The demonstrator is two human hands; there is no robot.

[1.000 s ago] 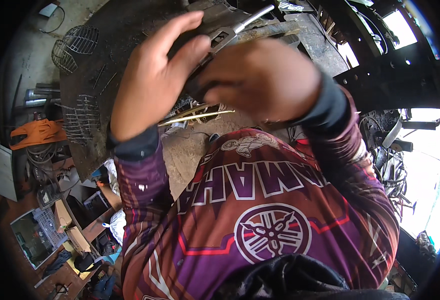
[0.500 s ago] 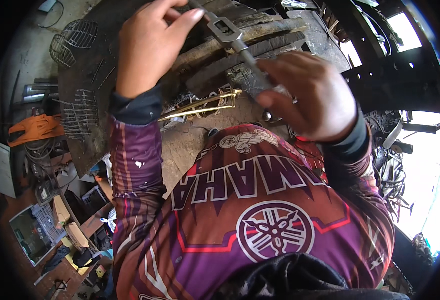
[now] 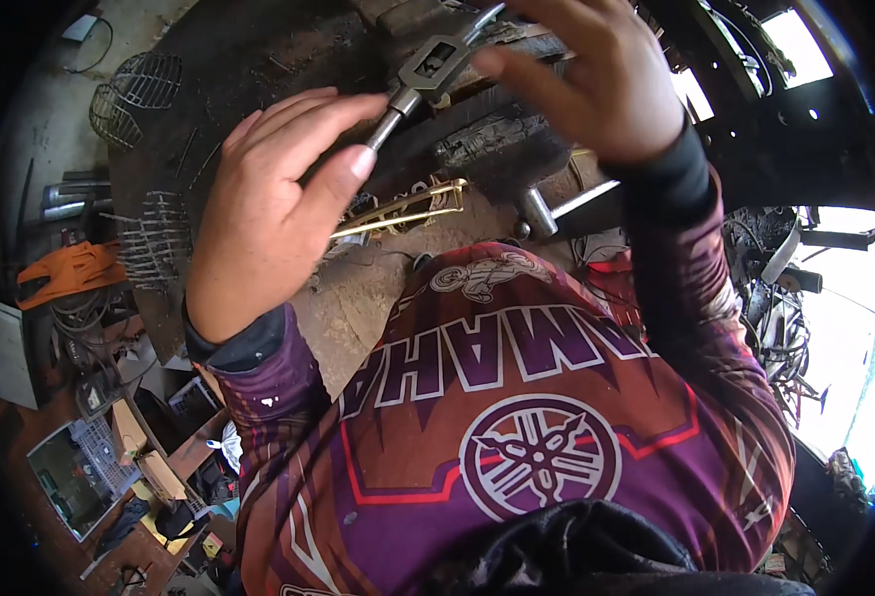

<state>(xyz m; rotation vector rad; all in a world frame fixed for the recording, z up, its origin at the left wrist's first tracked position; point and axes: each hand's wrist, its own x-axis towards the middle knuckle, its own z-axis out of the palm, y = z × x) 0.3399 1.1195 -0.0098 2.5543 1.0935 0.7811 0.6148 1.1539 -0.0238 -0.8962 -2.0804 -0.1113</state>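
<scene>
A grey metal tap wrench (image 3: pixel 407 99) slants across the top of the head view, with an opening in its wide middle. My left hand (image 3: pixel 258 204) holds the wrench's near left handle between thumb and fingers. At the far right handle is my right hand (image 3: pixel 606 89), its thumb and fingers spread apart. Its fingertips run out of the picture at the top. Whatever the wrench's middle sits on is dark and hard to make out. Below the right hand lies a T-shaped metal tool (image 3: pixel 542 211), like a hammer, with a bright shaft.
A brass-coloured metal frame (image 3: pixel 407 214) lies between my arms, over the brown ground. Wire cages (image 3: pixel 139 94) and a rod grid (image 3: pixel 149 238) lie on the dark metal surface at left, near an orange item (image 3: pixel 70 268). A dark steel beam (image 3: pixel 785 164) stands at right.
The wrench has turned, its left handle now nearer me. My left hand came down toward me and my right hand moved up and away, its fingers spreading. The T-shaped tool is now uncovered.
</scene>
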